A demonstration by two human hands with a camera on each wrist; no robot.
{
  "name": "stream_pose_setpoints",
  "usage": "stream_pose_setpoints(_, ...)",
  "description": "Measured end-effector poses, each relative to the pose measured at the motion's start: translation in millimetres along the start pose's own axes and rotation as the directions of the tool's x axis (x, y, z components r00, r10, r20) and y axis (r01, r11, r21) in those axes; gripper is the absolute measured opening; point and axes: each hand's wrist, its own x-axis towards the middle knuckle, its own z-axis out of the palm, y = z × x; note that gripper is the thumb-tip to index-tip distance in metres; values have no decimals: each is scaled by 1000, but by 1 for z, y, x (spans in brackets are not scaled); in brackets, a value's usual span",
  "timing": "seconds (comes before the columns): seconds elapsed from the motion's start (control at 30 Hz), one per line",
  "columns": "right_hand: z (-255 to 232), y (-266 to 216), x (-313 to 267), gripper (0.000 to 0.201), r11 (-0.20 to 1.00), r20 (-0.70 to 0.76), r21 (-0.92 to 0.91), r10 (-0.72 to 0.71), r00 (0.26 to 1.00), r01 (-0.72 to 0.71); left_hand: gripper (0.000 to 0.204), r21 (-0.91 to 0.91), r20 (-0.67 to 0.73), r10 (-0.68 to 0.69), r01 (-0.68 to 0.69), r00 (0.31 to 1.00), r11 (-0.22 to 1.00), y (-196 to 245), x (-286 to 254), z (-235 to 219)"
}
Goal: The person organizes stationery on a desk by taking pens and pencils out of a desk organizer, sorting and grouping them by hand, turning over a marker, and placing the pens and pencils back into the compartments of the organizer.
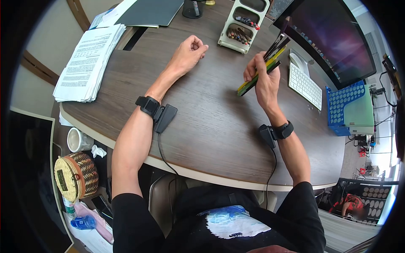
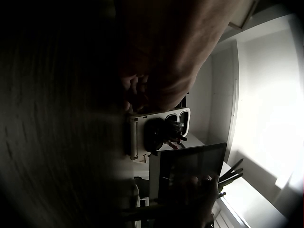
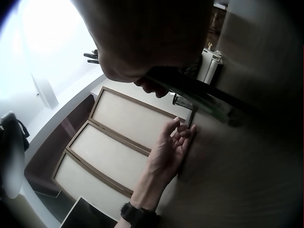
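In the head view the right hand [image 1: 265,80] grips a bundle of several pens or pencils [image 1: 274,52], yellow, green and dark, slanting with their lower ends near the tabletop. The left hand [image 1: 187,55] rests on the desk with loosely curled fingers, holding nothing. A pale organizer [image 1: 232,42] with several pencils in its compartments stands between and beyond the hands. The right wrist view shows the dark bundle [image 3: 204,97] under the right hand [image 3: 147,52], and the left hand [image 3: 166,152] beyond it. The left wrist view is dark around the left hand [image 2: 161,71].
A paper stack [image 1: 88,63] and a dark folder [image 1: 149,12] lie at the left and back of the desk [image 1: 202,126]. A black mesh cup [image 1: 194,8] stands at the back. To the right are a keyboard [image 1: 304,86], a mouse [image 1: 296,61], a monitor [image 1: 329,33] and a blue file holder [image 1: 337,103].
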Motion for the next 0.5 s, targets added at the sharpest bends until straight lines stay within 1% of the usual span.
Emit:
stream_pose_setpoints(0.07,0,8,-8,18,997,25,-66,33,999,-31,24,0,5,11,-11,1000,1000,-2,1,-1)
stream_pose_setpoints(0.13,-2,17,-16,17,995,24,-78,64,998,-62,24,-1,20,24,-23,1000,1000,-3,0,0)
stream_pose_setpoints(0.23,-7,31,-25,17,984,101,-155,106,989,-90,24,-20,10,23,-23,1000,1000,0,-1,0)
stream_pose_setpoints(0.27,-8,33,-28,17,984,104,-154,102,989,-85,24,-8,8,16,-16,1000,1000,1,-1,0)
stream_pose_setpoints(0.33,-11,38,-30,15,949,136,-299,147,980,-101,24,2,-2,9,-9,1000,1000,1,1,-1)
stream_pose_setpoints(0.5,-7,37,-28,18,937,94,-320,177,980,-139,23,1,8,34,-34,999,999,-4,1,0)
